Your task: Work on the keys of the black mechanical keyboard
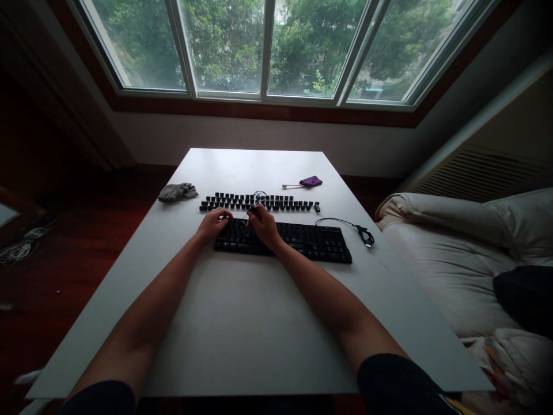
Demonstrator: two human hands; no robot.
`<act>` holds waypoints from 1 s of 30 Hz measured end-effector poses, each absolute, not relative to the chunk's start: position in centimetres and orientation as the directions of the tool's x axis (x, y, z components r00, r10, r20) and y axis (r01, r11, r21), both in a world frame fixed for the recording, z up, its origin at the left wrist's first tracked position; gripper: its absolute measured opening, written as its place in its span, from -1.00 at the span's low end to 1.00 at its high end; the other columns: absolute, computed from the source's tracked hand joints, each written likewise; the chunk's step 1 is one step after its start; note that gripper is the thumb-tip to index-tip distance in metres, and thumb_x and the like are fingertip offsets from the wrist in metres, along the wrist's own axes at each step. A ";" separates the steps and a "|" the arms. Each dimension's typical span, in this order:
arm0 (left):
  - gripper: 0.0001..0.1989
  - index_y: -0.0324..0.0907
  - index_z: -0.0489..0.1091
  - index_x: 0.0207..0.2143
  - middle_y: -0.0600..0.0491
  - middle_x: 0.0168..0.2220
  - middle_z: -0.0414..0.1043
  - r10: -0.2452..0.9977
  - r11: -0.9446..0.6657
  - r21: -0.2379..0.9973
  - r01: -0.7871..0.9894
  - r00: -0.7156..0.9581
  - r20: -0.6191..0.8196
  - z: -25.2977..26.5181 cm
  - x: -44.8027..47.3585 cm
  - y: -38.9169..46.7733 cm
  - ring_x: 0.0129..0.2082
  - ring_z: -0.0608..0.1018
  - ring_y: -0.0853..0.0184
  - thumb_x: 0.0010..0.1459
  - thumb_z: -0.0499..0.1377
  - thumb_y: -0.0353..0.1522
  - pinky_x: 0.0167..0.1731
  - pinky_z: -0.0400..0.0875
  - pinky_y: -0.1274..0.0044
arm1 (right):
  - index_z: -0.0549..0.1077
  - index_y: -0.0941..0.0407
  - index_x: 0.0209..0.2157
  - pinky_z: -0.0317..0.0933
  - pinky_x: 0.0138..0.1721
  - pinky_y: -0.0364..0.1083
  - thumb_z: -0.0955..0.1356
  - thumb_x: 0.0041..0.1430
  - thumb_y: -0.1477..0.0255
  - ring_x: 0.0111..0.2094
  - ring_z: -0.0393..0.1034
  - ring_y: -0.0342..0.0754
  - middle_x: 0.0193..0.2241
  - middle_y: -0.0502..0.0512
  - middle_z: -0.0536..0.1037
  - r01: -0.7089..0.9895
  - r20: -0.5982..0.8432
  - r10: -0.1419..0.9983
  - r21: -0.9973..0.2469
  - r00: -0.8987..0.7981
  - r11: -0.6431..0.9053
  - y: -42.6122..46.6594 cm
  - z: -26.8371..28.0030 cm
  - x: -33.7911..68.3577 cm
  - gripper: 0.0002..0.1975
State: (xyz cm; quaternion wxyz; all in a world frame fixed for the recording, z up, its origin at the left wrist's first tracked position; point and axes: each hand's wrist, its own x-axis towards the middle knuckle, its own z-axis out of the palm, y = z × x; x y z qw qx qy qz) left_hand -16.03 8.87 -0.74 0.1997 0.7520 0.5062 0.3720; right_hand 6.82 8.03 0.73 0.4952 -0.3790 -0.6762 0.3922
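Observation:
A black keyboard (298, 241) lies on the white table in front of me. My left hand (212, 223) rests at its far left corner, with the fingers curled over the edge. Over the left part of the keys, my right hand (262, 223) is closed around what looks like a wire keycap puller (247, 215), mostly hidden by the fingers. Just beyond the keyboard, many loose black keycaps (285, 203) stand in rows. A thin wire ring (260, 196) shows among them, behind my right hand.
The keyboard's bundled cable (365, 236) lies to its right on the white table (242, 323). A grey cloth (177, 192) sits at the left edge. Farther back are a purple cloth (311, 181) and a thin white-tipped stick (291, 186). A sofa (440, 271) flanks the right side.

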 end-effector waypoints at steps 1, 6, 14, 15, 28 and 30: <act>-0.78 -0.10 0.52 -0.19 0.01 -0.13 0.53 0.907 -0.413 0.686 0.600 0.202 0.369 -0.4 -15.8 8.7 -0.08 0.52 0.23 0.17 0.11 -0.40 -0.09 0.45 0.38 | 0.27 0.02 -0.25 0.34 -0.41 -0.12 0.28 0.28 0.21 -0.51 0.50 -0.06 -0.56 -0.07 0.51 0.102 0.369 0.907 -0.914 -0.202 0.394 8.1 0.6 6.8 -0.82; -0.75 -0.10 0.50 -0.06 0.00 -0.07 0.55 0.884 -0.464 0.737 0.491 0.305 0.354 1.2 -14.2 7.9 -0.08 0.56 0.24 0.22 0.17 -0.31 -0.06 0.43 0.38 | 0.32 0.03 -0.25 0.37 -0.41 -0.10 0.31 0.25 0.18 -0.49 0.51 -0.04 -0.53 -0.05 0.52 0.075 0.377 0.907 -0.915 -0.188 0.396 8.5 0.2 6.7 -0.79; -0.62 -0.10 0.44 0.06 -0.01 -0.08 0.58 0.876 -0.448 0.826 0.344 0.355 0.327 0.5 -13.1 7.9 -0.11 0.58 0.25 0.18 0.25 -0.30 -0.13 0.41 0.44 | 0.34 0.04 -0.26 0.37 -0.40 -0.10 0.31 0.25 0.19 -0.48 0.51 -0.04 -0.52 -0.04 0.52 0.069 0.389 0.900 -0.910 -0.196 0.409 8.6 0.1 6.8 -0.79; -0.61 -0.10 0.43 0.07 -0.01 -0.09 0.58 0.878 -0.442 0.834 0.331 0.350 0.326 0.4 -13.1 8.0 -0.12 0.58 0.26 0.17 0.26 -0.30 -0.15 0.41 0.45 | 0.34 0.04 -0.25 0.37 -0.40 -0.10 0.31 0.25 0.19 -0.48 0.51 -0.05 -0.53 -0.05 0.52 0.072 0.388 0.900 -0.910 -0.198 0.408 8.6 0.1 6.8 -0.79; -0.52 -0.06 0.41 0.11 0.02 -0.17 0.57 0.885 -0.435 0.801 0.410 0.356 0.299 0.3 -13.0 7.9 -0.23 0.56 0.29 0.11 0.28 -0.35 -0.18 0.45 0.45 | 0.33 0.04 -0.31 0.36 -0.44 -0.11 0.31 0.25 0.18 -0.49 0.52 -0.04 -0.51 -0.04 0.53 0.162 0.325 0.927 -0.921 -0.186 0.355 8.6 0.3 6.7 -0.78; -0.53 -0.07 0.41 0.11 0.01 -0.14 0.57 0.887 -0.438 0.792 0.425 0.349 0.303 0.5 -12.9 7.8 -0.19 0.57 0.28 0.12 0.27 -0.36 -0.16 0.45 0.44 | 0.32 0.04 -0.31 0.36 -0.45 -0.12 0.31 0.24 0.17 -0.49 0.52 -0.05 -0.52 -0.05 0.53 0.148 0.306 0.935 -0.931 -0.179 0.333 8.8 0.1 6.8 -0.77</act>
